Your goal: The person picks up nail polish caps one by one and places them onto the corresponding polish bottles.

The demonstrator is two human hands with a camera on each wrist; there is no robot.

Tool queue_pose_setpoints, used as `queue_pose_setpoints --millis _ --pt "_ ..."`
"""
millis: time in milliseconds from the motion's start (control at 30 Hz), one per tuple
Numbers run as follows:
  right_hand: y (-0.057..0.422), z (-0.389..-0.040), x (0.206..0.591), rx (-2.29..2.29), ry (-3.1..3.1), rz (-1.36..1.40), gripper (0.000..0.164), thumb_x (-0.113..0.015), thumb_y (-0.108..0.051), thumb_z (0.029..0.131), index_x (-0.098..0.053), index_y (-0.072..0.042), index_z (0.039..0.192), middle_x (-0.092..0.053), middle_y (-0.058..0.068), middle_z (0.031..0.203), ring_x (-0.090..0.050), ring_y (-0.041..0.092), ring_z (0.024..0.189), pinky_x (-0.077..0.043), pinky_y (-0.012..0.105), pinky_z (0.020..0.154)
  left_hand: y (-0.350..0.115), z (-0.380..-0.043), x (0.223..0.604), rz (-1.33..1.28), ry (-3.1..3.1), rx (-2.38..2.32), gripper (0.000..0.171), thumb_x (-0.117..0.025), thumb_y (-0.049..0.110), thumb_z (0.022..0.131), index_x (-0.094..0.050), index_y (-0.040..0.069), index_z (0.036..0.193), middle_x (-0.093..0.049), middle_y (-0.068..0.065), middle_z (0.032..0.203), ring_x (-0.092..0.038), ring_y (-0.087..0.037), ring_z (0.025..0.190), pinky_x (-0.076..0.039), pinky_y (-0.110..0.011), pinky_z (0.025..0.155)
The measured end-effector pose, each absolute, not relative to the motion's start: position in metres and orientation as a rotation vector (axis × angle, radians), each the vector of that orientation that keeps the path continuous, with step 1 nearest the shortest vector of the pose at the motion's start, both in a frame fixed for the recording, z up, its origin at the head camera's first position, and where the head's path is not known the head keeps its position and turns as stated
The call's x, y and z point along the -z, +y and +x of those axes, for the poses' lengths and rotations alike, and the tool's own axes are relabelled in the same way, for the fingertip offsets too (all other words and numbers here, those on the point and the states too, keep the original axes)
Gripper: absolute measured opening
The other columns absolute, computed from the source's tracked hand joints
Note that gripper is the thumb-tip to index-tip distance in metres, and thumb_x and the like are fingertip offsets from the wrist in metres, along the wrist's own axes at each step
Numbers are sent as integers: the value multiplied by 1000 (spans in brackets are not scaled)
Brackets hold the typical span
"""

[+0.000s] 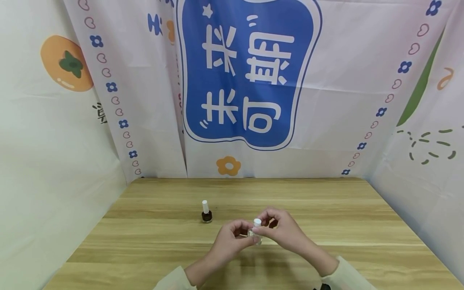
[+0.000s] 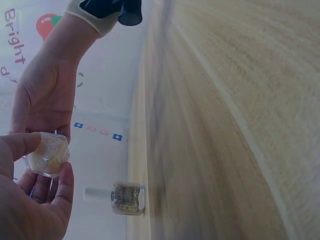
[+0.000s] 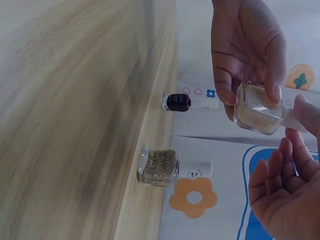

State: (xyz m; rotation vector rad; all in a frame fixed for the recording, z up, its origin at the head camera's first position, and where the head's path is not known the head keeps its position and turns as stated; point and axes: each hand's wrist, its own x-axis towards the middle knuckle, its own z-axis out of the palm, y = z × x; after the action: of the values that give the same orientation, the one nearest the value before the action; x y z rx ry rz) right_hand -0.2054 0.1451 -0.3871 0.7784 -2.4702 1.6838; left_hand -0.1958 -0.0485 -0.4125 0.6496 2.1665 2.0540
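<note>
Both hands meet over the front half of the table at a clear nail polish bottle (image 1: 250, 233) with pale flakes inside and a white cap (image 1: 257, 222). My left hand (image 1: 233, 237) pinches its glass body (image 3: 257, 110) between thumb and fingers. On the other side my right hand (image 1: 282, 230) pinches the white cap, thumb and fingertips on it. The bottle is held above the table. A gold glitter nail polish bottle (image 3: 159, 167) stands upright close by, hidden in the head view. A dark nail polish bottle (image 1: 207, 216) with a white cap stands upright to the left.
The wooden table (image 1: 152, 233) is enclosed by printed white cloth (image 1: 333, 100) at the back and on both sides. A black wrist camera (image 2: 131, 12) is strapped at the right sleeve.
</note>
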Motion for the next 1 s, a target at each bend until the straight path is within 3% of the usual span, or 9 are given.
queue_pose_setpoints --millis 533,1000 --pt "143 -205 385 -1646 -2514 752 20 -79 -23 83 -64 -11 91 -60 -1 83 -55 15 76 -49 25 65 -50 -195 412 617 2194 -2045 24 -77 5 81 -67 -2 102 -66 -6 96 -62 -20 89 -55 -23 76" --pt "154 -211 380 -1524 -2515 1100 19 -70 -23 91 -70 -16 109 -63 -3 98 -56 21 90 -52 31 73 -49 -195 411 624 2161 -2060 25 -77 4 81 -64 -7 99 -65 -2 95 -62 -21 89 -56 -25 77"
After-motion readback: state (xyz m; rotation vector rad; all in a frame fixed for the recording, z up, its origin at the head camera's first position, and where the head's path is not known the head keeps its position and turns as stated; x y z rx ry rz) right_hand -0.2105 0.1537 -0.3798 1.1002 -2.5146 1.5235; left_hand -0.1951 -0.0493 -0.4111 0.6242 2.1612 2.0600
